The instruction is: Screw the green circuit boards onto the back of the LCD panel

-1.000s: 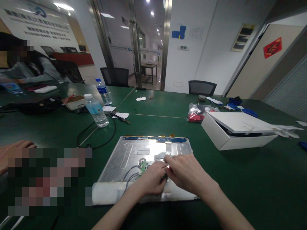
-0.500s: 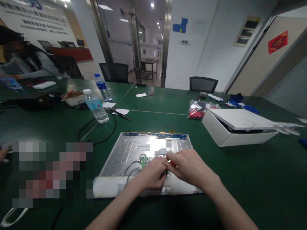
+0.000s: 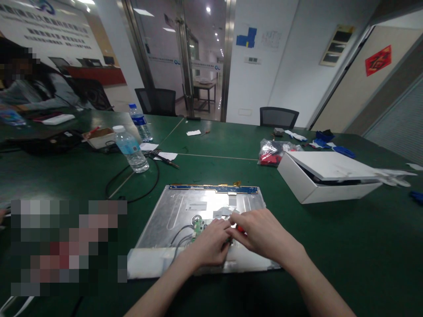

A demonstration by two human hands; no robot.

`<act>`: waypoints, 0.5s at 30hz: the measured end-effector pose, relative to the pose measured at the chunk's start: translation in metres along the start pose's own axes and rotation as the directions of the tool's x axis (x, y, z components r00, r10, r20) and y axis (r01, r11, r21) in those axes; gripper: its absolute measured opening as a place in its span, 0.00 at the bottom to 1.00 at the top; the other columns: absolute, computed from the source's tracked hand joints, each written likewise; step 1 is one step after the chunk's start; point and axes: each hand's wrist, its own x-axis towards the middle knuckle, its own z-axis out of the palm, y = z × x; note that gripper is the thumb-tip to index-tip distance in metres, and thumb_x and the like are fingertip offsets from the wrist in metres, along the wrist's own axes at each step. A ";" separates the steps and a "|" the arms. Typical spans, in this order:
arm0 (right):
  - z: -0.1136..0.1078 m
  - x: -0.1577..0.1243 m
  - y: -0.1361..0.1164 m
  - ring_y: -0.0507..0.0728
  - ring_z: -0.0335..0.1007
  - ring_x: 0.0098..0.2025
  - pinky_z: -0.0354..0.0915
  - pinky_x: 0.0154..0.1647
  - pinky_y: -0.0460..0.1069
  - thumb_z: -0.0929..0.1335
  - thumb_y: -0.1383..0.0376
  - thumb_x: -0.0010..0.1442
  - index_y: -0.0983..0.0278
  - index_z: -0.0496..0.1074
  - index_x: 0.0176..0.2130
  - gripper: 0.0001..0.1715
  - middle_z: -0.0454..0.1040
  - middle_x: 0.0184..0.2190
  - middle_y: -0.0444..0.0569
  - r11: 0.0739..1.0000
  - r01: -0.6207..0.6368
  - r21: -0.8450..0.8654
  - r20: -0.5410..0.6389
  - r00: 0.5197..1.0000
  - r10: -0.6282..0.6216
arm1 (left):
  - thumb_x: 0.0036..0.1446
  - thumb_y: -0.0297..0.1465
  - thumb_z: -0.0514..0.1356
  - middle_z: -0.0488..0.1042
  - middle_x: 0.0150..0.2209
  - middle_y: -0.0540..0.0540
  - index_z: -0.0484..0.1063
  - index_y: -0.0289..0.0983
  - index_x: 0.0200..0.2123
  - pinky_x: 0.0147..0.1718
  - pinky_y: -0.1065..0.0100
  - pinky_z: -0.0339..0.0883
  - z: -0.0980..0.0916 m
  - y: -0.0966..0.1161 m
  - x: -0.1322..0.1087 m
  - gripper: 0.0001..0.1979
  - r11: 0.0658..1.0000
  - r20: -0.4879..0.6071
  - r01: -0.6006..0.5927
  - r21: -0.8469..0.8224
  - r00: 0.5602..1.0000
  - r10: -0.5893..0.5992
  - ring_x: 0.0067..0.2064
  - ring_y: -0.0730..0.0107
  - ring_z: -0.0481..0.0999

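Observation:
A flat metal display panel (image 3: 157, 224) lies on the green table, with a narrow blue circuit board (image 3: 198, 189) along its far edge. Over its middle, my left hand (image 3: 213, 242) has its fingers closed at a small green circuit board (image 3: 198, 226), partly covering it; what the fingertips grip is hidden. My right hand (image 3: 261, 231) is closed around a small red thing (image 3: 240, 229), mostly hidden, its fingertips meeting those of my left. Dark cables (image 3: 180, 233) run from the green board toward a whitish strip (image 3: 148, 259) along the near edge.
At right stands a white box (image 3: 330, 189) with its lid ajar, beside a plastic bag (image 3: 274, 152) of red things. Two water bottles (image 3: 132, 152), a soldering iron (image 3: 168, 162) and a black cable (image 3: 155, 187) are at left. Another person (image 3: 42, 88) sits far left.
The whole view has shifted slightly. Both hands stay at the same place on the panel, with only a slight change in the right hand's pose.

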 end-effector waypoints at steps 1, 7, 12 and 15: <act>-0.001 0.000 0.000 0.54 0.70 0.30 0.50 0.27 0.47 0.60 0.60 0.66 0.62 0.66 0.38 0.10 0.75 0.31 0.46 1.000 -0.004 0.006 -0.004 1.000 0.004 | 0.50 0.23 0.55 0.71 0.41 0.44 0.68 0.38 0.37 0.44 0.60 0.63 0.001 -0.001 0.000 0.10 1.000 0.008 0.001 -0.003 1.000 -0.001 0.44 0.58 0.69; -0.005 -0.004 0.002 0.56 0.71 0.34 0.53 0.28 0.47 0.64 0.61 0.62 0.62 0.64 0.42 0.08 0.74 0.35 0.47 0.998 0.038 0.056 -0.006 0.999 -0.038 | 0.50 0.24 0.56 0.70 0.41 0.43 0.68 0.39 0.39 0.45 0.59 0.62 0.002 -0.004 0.000 0.12 1.000 0.031 -0.008 -0.008 0.999 0.008 0.45 0.57 0.68; -0.003 -0.003 0.002 0.57 0.71 0.31 0.51 0.26 0.47 0.62 0.51 0.64 0.61 0.66 0.39 0.16 0.75 0.30 0.47 1.000 0.017 0.022 0.007 1.000 -0.017 | 0.50 0.24 0.55 0.70 0.41 0.45 0.68 0.40 0.41 0.45 0.61 0.61 0.000 -0.003 -0.001 0.13 1.000 0.029 -0.003 -0.026 1.000 0.004 0.45 0.59 0.68; -0.005 -0.004 0.002 0.55 0.70 0.28 0.49 0.25 0.48 0.58 0.55 0.67 0.62 0.66 0.36 0.16 0.74 0.28 0.47 1.000 0.025 0.003 0.029 0.999 -0.025 | 0.51 0.23 0.55 0.70 0.41 0.45 0.68 0.40 0.40 0.45 0.61 0.61 -0.001 -0.002 -0.001 0.13 0.999 0.027 -0.008 -0.033 1.000 0.009 0.45 0.59 0.68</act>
